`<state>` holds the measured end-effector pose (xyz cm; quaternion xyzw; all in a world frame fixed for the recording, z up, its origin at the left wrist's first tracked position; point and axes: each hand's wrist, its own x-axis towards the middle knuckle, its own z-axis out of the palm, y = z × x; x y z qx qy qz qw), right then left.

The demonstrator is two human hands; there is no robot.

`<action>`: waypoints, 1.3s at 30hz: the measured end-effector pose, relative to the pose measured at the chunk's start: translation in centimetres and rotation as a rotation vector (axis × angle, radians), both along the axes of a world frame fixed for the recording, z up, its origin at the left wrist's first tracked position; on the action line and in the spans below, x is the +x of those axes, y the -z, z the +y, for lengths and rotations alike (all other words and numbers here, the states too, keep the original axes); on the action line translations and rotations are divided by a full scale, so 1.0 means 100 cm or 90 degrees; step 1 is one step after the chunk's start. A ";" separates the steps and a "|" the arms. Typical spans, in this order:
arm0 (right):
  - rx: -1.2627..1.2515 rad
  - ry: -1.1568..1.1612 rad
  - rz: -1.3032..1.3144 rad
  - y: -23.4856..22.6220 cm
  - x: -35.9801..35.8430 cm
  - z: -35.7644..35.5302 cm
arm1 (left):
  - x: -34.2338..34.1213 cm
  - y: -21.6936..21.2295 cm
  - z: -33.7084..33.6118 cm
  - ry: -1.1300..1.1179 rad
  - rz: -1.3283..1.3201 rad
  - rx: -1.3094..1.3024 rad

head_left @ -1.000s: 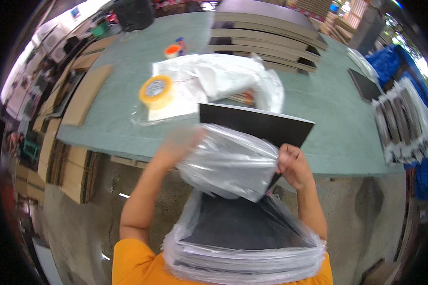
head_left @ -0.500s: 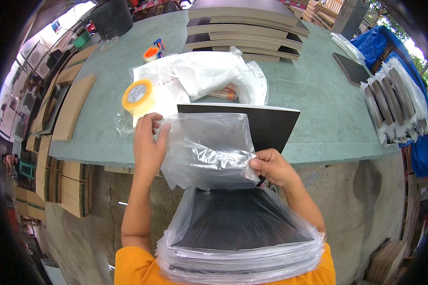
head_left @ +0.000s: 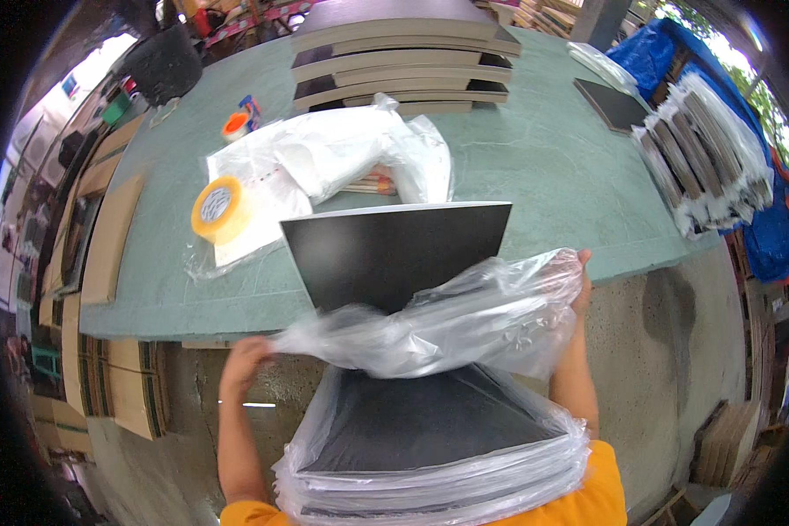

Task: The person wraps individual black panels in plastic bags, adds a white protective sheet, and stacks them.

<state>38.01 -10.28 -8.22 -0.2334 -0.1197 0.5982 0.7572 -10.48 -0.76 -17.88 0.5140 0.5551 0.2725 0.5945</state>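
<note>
A clear plastic bag [head_left: 447, 320] is stretched sideways between my two hands. My left hand [head_left: 247, 361] pinches its left end beside the table edge. My right hand [head_left: 582, 279] grips the bag's right end, partly hidden behind the plastic. Behind the bag stands a tilted black panel [head_left: 394, 250] with a pale upper edge; the plastic covers its lower part. Close to my body, below the bag, lies a stack of black panels in clear plastic [head_left: 438, 430].
On the green table [head_left: 535, 175] lie a roll of clear tape [head_left: 216, 209], white plastic sheeting [head_left: 324, 149] and an orange-cored tape roll [head_left: 236, 126]. Stacked boards [head_left: 403, 66] stand at the back. Wrapped panels [head_left: 701, 158] lean at right; flat cardboard [head_left: 118, 237] stands at left.
My hands have moved apart, left hand down and outward, right hand outward and up. The bag, earlier spread flat, is now gathered and pulled wide, uncovering more of the black panel. The view has shifted.
</note>
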 end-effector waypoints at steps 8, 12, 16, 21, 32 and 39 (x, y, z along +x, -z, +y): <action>0.072 -0.361 -0.235 -0.010 -0.058 0.015 | 0.091 -0.148 0.014 -0.256 -0.033 0.366; 0.054 -0.398 -0.108 -0.032 -0.103 0.030 | 0.207 -0.173 -0.022 0.309 -0.100 0.391; 0.046 -0.326 -0.089 -0.039 -0.088 0.028 | 0.195 -0.156 -0.016 0.361 -0.017 0.302; 0.034 -0.274 -0.190 -0.023 -0.056 0.010 | 0.071 -0.100 0.042 -0.068 0.365 0.433; 0.360 -0.077 -0.756 -0.099 -0.094 0.018 | 0.206 -0.179 -0.033 0.469 -0.174 0.350; 0.216 -0.592 -0.643 -0.042 -0.085 0.008 | 0.199 -0.193 -0.016 0.298 -0.409 -0.028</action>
